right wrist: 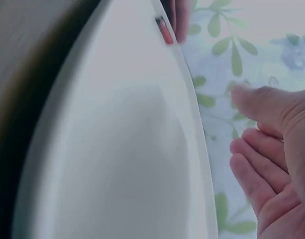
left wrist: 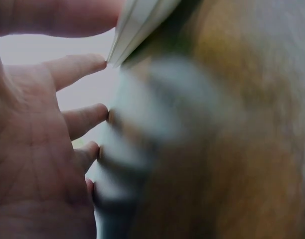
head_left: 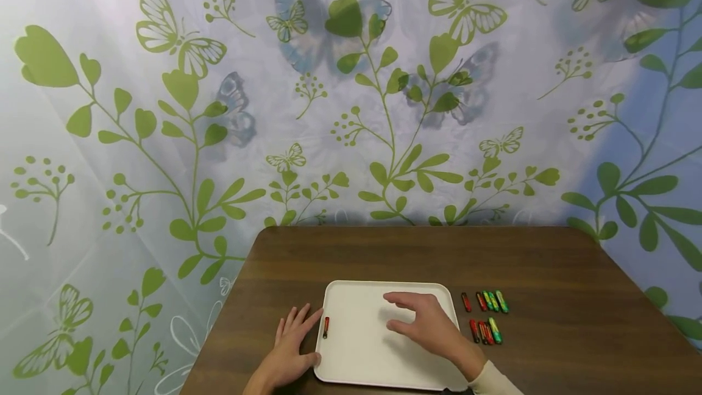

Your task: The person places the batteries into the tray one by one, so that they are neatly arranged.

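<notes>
A white rectangular tray [head_left: 356, 364] lies on the brown table. One red and black battery [head_left: 326, 327] rests in it by the left rim, and shows small in the right wrist view too. My left hand [head_left: 289, 349] is at that rim with its fingers spread and straight; in the left wrist view its thumb touches the tray's edge [left wrist: 142, 20]. Over the right half of the tray hovers my right hand [head_left: 428, 325], fingers extended, thumb apart, nothing between them. Beyond the tray's right side lie red batteries [head_left: 474, 331] and green-yellow batteries [head_left: 495, 330].
The loose batteries form two short rows, the far one including a green battery [head_left: 501, 301]. The wood-grain table [head_left: 565, 322] extends past the tray on both sides. Behind it hangs a curtain [head_left: 351, 108] printed with leaves and butterflies.
</notes>
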A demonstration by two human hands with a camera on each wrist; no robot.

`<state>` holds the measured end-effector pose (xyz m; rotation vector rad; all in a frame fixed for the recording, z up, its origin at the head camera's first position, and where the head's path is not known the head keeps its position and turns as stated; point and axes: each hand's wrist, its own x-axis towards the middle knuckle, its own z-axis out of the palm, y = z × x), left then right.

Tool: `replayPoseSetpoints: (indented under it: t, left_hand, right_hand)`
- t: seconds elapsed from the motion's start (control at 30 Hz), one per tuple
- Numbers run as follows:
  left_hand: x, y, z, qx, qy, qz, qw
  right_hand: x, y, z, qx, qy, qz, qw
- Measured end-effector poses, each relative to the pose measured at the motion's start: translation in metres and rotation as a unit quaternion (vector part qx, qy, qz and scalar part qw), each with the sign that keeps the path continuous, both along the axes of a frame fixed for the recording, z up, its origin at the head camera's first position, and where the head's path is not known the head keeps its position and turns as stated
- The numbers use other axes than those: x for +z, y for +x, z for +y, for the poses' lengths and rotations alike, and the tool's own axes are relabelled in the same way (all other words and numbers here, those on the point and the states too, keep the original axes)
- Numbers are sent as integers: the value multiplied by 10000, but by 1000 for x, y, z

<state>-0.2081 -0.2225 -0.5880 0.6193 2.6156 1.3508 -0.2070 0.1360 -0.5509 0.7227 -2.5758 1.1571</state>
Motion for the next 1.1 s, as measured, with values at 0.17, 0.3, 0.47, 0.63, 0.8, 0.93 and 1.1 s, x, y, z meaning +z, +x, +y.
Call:
replayPoseSetpoints:
  t: [0.17,0.3,0.47,0.63,0.8,0.93,1.1]
  left_hand:
    - [18,6,1,-81,-166,-245,9995]
    - [22,8,2,-66,-353,-356,9987]
    - [22,7,2,-32,-392,-431,9983]
    - [21,6,2,-44,-351,-448,9984]
    - [21,6,2,-87,-314,-424,9986]
    - [20,5,1,-92,-305,-404,9987]
    - [14,2,-2,-63,-62,-296,9995]
  right_hand:
    - [3,9,42,-56,141,118,9998]
    - [6,17,76,-299,265,59,9992]
    - [9,26,114,-360,37,-356,9987]
    - [10,35,145,-263,-109,-642,9975]
    - [9,44,170,-414,-138,-834,9956]
    - [5,45,186,-592,-38,-986,9934]
    - [-5,45,201,-695,219,-1020,9921]
